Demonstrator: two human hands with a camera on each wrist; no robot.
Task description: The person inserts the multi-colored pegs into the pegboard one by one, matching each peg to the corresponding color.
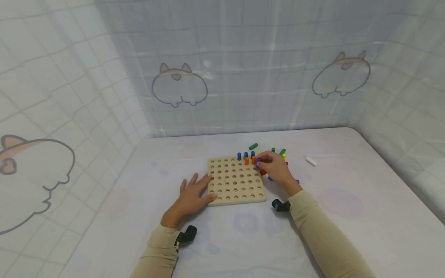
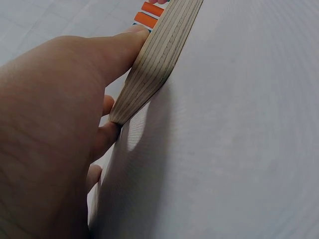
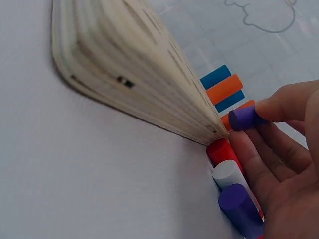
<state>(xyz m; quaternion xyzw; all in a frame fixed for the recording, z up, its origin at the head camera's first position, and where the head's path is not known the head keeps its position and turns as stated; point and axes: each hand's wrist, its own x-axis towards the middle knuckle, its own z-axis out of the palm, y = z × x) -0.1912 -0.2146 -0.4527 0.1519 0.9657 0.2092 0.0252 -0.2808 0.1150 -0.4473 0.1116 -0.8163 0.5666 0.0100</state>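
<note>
Pinching a purple peg [image 1: 257,164] between thumb and fingertips, the right hand [image 1: 276,168] works over the right edge of a pegboard [image 1: 239,186], near its far right corner. The right wrist view shows the held peg's lower end bare of any hole, but whether it touches the board is hard to tell; the fingers cover its other end. The left hand [image 1: 191,199] lies with fingers spread at the board's left edge, thumb on the top face by the near left corner; the left wrist view cuts off most of the board, leaving its layered side and part of two orange pegs [image 2: 146,20].

Three blue pegs [image 1: 246,155] stand upright in the far row of holes, with the orange ones just in front. Beside the board's right side a red peg [image 3: 219,152], a white peg [image 3: 228,174] and another purple peg [image 3: 240,211] lie close together, their far ends hidden by the right hand. More loose pegs peek from behind that hand, a yellow peg [image 1: 284,156] and a red sliver among them, too covered to count. A green peg [image 1: 253,146] lies beyond the board on the bench [image 1: 347,166]; a second white peg [image 1: 311,161] lies well apart to the right
</note>
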